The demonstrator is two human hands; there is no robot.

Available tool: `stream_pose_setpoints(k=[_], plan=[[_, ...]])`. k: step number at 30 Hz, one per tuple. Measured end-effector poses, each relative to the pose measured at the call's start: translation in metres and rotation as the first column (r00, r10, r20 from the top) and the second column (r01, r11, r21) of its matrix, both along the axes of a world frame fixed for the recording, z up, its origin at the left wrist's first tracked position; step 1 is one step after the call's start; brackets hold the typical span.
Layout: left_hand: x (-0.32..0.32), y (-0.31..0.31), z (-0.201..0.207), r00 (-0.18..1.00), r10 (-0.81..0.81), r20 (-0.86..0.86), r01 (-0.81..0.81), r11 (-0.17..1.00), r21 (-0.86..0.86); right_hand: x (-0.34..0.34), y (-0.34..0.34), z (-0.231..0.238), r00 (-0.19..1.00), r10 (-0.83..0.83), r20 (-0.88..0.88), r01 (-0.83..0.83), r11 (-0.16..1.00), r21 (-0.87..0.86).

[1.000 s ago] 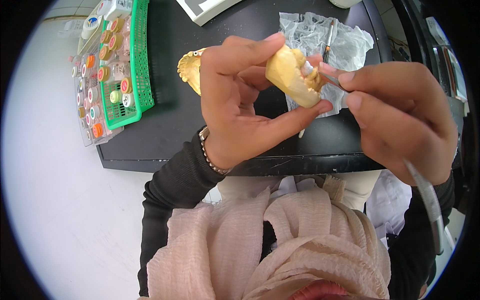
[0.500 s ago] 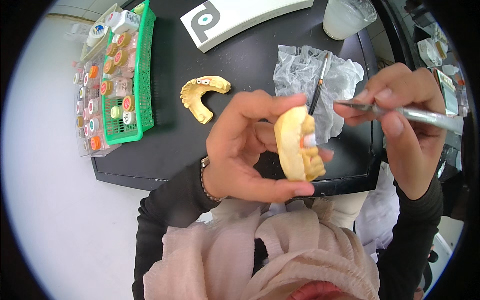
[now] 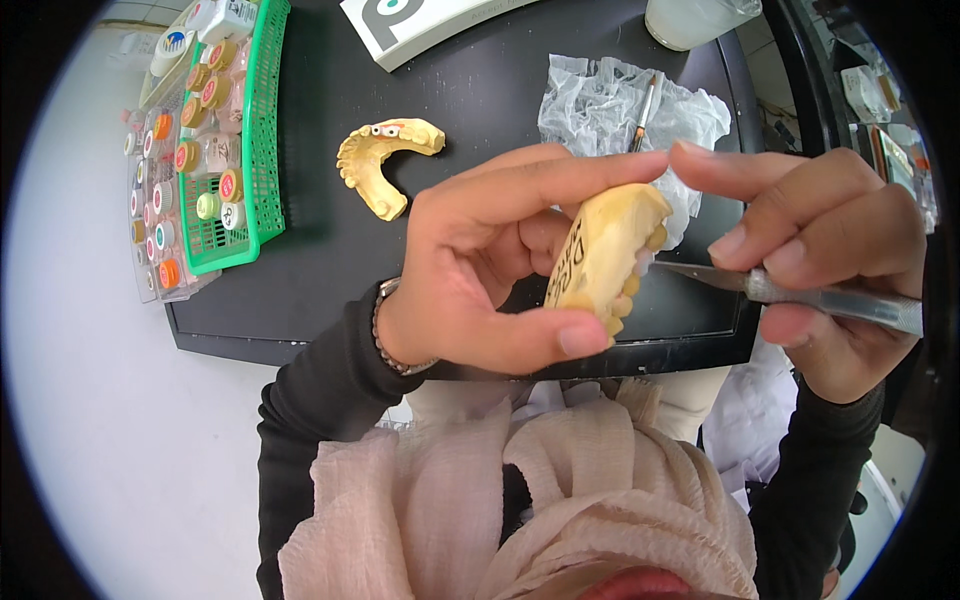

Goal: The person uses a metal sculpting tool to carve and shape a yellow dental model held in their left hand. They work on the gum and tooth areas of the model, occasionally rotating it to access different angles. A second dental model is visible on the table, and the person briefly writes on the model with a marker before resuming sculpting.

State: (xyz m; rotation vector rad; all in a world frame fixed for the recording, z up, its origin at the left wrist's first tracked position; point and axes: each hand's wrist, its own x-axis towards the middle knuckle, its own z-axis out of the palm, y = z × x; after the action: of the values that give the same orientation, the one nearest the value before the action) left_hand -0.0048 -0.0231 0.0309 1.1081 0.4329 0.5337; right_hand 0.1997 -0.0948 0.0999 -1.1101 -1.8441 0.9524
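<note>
My left hand (image 3: 490,260) grips a yellow plaster dental model (image 3: 608,240) between thumb and fingers, its base tilted to show dark handwriting. The model's row of teeth faces right, with a whitish tooth partly visible midway along it. In my right hand (image 3: 830,240) is a metal scalpel-like carving knife (image 3: 800,293), held by its knurled handle. Its pointed blade reaches left to the whitish tooth; whether it touches, I cannot tell. My right index fingertip is close to the left one above the model. A second yellow dental model (image 3: 377,170), horseshoe-shaped, lies on the black table.
A green basket (image 3: 262,130) of small capped bottles stands at the table's left edge. Crumpled translucent paper (image 3: 590,105) bears a thin brush (image 3: 646,112) behind my hands. A white box (image 3: 420,28) and a cup of cloudy liquid (image 3: 690,20) sit at the far side.
My left hand has turned the model so its written base shows. My right hand has lowered the carving knife, bringing its tip to the model's teeth. The whole view has shifted slightly.
</note>
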Motion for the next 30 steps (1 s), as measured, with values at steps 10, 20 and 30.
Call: stream_pose_setpoints(k=[10,20,30], plan=[[0.002,0.003,-0.002,1.000,0.002,-0.002,-0.003,0.994,-0.110,0.006,0.006,-0.008,0.976,0.159,0.146,-0.170,0.983,0.068],[0.004,0.003,-0.011,1.000,-0.002,0.027,0.004,0.997,-0.078,-0.004,0.001,-0.016,0.991,0.077,0.113,-0.085,0.994,0.071],[0.001,0.007,-0.014,0.998,-0.017,-0.055,0.018,1.000,0.017,-0.012,-0.002,-0.012,0.981,0.012,0.193,-0.028,0.996,0.082]])
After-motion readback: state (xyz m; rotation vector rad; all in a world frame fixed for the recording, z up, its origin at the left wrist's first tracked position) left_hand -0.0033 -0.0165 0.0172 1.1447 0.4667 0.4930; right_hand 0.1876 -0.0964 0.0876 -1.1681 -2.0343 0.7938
